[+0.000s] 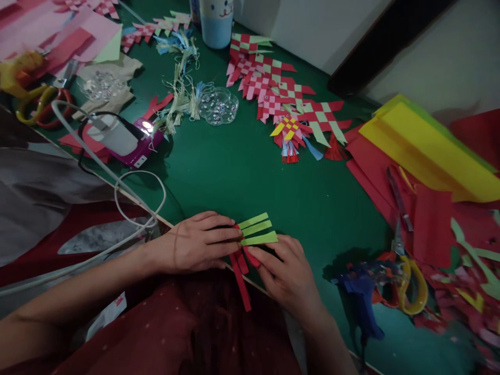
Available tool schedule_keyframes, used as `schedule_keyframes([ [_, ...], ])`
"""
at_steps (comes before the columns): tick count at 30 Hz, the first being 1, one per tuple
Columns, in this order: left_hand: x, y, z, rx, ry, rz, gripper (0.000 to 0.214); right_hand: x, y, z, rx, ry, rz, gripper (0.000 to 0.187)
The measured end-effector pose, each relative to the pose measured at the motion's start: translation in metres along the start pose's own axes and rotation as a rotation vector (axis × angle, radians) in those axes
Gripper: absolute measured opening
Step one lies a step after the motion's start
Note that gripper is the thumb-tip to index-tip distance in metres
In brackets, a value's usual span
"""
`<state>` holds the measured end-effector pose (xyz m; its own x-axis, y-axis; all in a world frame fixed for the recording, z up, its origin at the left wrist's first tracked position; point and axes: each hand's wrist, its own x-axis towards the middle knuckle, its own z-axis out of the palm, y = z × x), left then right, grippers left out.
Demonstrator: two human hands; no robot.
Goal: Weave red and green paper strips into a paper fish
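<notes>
My left hand (195,242) lies flat on the near edge of the green table (242,172), fingers stretched over the crossing of red paper strips (241,273) and green paper strips (257,229). The green strips fan out to the right past its fingertips. My right hand (287,271) comes from below, fingers curled, pinching the end of a red strip just under the lowest green strip. The red strips hang toward my lap over the table edge.
Finished woven paper fish (281,91) lie at the back middle. Stacked yellow and red paper sheets (425,151) fill the right. Yellow-handled scissors (410,281) lie near right. A pink device with a white cable (128,140), googly-eye dish (219,107), blue cup (216,23) stand left and back.
</notes>
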<state>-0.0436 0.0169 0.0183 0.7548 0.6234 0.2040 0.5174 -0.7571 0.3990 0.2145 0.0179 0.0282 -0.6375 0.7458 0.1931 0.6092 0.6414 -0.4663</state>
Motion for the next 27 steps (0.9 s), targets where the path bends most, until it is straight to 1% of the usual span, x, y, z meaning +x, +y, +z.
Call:
schedule_keyframes([
  [5, 0.001, 0.001, 0.0, -0.023, -0.013, -0.029, 0.04, -0.001, -0.001, 0.0, -0.028, -0.011, -0.011, 0.027],
  [12, 0.0, 0.0, 0.004, 0.032, 0.054, -0.001, 0.039, -0.006, -0.006, 0.002, -0.083, -0.019, 0.0, 0.021],
  [16, 0.0, 0.002, 0.006, 0.067, 0.032, -0.013, 0.041, -0.01, -0.007, 0.004, -0.085, -0.021, 0.02, 0.021],
  [20, 0.0, 0.004, 0.005, 0.072, 0.014, -0.044, 0.04, -0.012, -0.007, 0.003, -0.085, -0.018, 0.017, 0.021],
  [27, 0.0, 0.004, 0.003, 0.062, -0.038, -0.048, 0.039, -0.012, -0.007, 0.0, -0.064, -0.003, 0.0, 0.022],
])
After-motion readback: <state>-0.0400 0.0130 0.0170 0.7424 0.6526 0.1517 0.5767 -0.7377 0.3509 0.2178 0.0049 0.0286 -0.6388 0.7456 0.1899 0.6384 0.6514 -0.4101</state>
